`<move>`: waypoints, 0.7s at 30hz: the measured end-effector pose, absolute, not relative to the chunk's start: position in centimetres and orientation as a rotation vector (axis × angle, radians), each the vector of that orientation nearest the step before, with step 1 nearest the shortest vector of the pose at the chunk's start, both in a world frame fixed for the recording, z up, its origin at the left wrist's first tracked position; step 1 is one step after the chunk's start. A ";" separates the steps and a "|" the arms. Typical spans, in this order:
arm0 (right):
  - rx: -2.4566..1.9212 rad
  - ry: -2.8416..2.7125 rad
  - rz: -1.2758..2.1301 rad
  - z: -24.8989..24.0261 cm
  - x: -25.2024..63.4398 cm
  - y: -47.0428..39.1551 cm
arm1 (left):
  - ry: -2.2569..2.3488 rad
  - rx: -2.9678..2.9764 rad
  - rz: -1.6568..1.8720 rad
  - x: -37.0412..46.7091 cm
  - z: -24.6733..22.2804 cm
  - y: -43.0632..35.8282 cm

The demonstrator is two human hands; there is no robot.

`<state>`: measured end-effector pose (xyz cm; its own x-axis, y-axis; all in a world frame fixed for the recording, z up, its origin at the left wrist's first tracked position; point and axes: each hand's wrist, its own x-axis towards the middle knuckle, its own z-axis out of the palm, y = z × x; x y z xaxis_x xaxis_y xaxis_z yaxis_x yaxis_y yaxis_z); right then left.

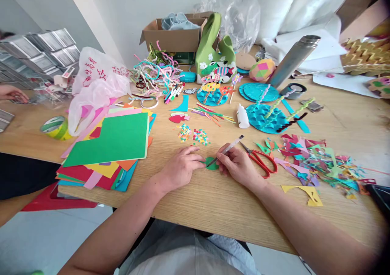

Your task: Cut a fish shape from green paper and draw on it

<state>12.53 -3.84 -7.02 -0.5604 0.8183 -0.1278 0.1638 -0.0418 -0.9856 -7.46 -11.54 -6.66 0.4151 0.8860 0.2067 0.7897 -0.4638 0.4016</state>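
My right hand is closed around a slim pen, its tip down on a small green paper piece. On the left of that piece, my left hand lies on the table with fingers spread, fingertips at the paper's edge. Red-handled scissors rest just right of my right hand. Beyond my hands are two little piles of paper dots and a red paper fish shape. A white glue bottle stands farther back.
Stacked coloured paper covers the left, paper scraps the right. Behind are blue discs, a steel flask, pipe cleaners, a green bag and a cardboard box. Another person's hand is at far left.
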 end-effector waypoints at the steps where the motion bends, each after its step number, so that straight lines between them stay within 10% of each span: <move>1: -1.039 -1.727 1.644 -7.1 12.5 -3.8 | 1.470 2.429 0.579 -7.4 -6.7 -11.6; 21: -1.018 -1.799 1.627 -7.7 12.7 -3.7 | 1.476 2.425 0.641 -7.2 -6.9 -11.8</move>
